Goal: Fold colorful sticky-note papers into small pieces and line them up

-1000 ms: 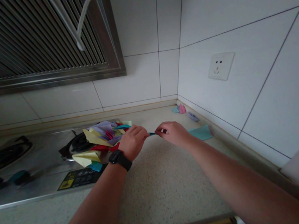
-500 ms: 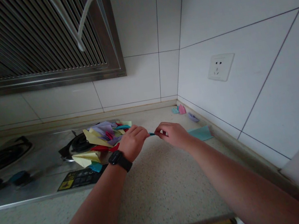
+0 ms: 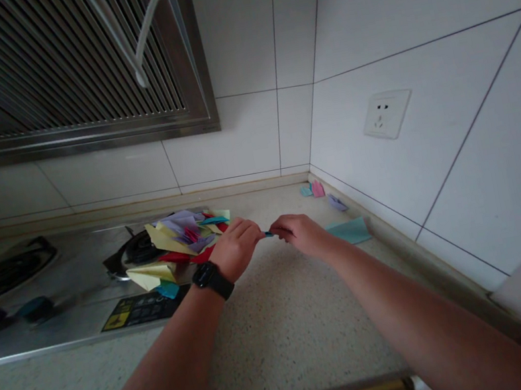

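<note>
Between my two hands is a small piece of folded blue paper (image 3: pixel 268 234), mostly hidden by the fingers. My left hand (image 3: pixel 237 247), with a black watch on its wrist, pinches the paper's left end. The right end is pinched by the fingertips of my right hand (image 3: pixel 300 233). Left of my left hand lies a heap of folded papers (image 3: pixel 179 233) in yellow, purple, red and blue. A flat light-blue paper sheet (image 3: pixel 351 231) rests on the counter just beyond my right wrist.
The heap lies on a gas stove (image 3: pixel 76 268) at the left, under a range hood (image 3: pixel 79 139). Small folded pink paper (image 3: pixel 317 189) and purple paper (image 3: pixel 336 203) sit in the back right corner. A socket (image 3: pixel 387 115) is on the right wall. The speckled counter (image 3: pixel 293 323) spans the front.
My right-hand fingers have closed in more around the blue paper. Both hands stay in nearly the same place, and the other papers have not moved.
</note>
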Demonstrator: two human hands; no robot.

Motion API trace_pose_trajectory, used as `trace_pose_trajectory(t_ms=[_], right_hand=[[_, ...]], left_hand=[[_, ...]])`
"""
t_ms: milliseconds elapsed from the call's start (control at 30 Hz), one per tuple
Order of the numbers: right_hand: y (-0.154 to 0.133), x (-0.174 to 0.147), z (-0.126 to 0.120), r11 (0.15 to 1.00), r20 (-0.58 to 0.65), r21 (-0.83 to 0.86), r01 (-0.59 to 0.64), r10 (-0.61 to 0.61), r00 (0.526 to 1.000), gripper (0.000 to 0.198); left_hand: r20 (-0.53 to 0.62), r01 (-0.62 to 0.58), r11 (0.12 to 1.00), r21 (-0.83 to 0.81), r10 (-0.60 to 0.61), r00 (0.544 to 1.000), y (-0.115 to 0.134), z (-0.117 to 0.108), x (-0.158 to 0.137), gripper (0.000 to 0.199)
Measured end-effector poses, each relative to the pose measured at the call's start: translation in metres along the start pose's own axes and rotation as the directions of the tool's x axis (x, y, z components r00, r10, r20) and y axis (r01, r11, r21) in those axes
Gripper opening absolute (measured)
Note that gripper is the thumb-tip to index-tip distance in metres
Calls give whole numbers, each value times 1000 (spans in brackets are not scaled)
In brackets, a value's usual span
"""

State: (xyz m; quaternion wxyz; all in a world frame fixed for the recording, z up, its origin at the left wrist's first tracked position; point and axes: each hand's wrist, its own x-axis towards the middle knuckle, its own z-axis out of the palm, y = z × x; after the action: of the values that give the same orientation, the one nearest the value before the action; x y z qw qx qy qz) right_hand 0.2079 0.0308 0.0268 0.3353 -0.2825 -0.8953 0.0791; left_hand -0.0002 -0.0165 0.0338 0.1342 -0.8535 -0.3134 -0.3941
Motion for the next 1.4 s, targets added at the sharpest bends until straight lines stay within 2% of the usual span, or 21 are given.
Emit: trace_pose_trajectory(t_ms=[367, 433, 533, 667, 833, 933, 1067, 1400], right_hand=[[-6, 2, -2, 974, -77, -211, 85, -103, 992, 6], [-9, 2, -3, 958, -74, -266, 111, -135, 988, 6], [-16, 2, -5, 925, -34, -346, 158, -180, 983, 3], [-23, 2, -5, 889, 8, -418, 185, -200, 980, 4], [-27, 3, -3, 882, 33, -440, 171, -174, 984, 6], [-28, 3, 0, 910, 6, -401, 110, -117, 993, 2], [-27, 3, 3, 948, -39, -316, 26, -40, 998, 10], [-28, 3, 6, 930, -90, -367, 32, -69, 994, 7]], left_hand=[[26, 21, 998, -63, -20, 999, 5, 1, 0, 9], [12, 83, 994, -68, -82, 997, 7, 2, -1, 6], [-18, 197, 980, -39, -198, 980, 10, 3, -1, 13], [17, 221, 975, -4, -221, 975, 11, 5, 1, 8], [49, 248, 968, 40, -249, 967, 11, 4, 0, 10], [64, 250, 963, 105, -257, 964, 12, 3, 1, 9], [54, 237, 960, 152, -247, 967, 13, 3, 1, 8], [0, 190, 980, 49, -191, 982, 8, 11, 1, 10]])
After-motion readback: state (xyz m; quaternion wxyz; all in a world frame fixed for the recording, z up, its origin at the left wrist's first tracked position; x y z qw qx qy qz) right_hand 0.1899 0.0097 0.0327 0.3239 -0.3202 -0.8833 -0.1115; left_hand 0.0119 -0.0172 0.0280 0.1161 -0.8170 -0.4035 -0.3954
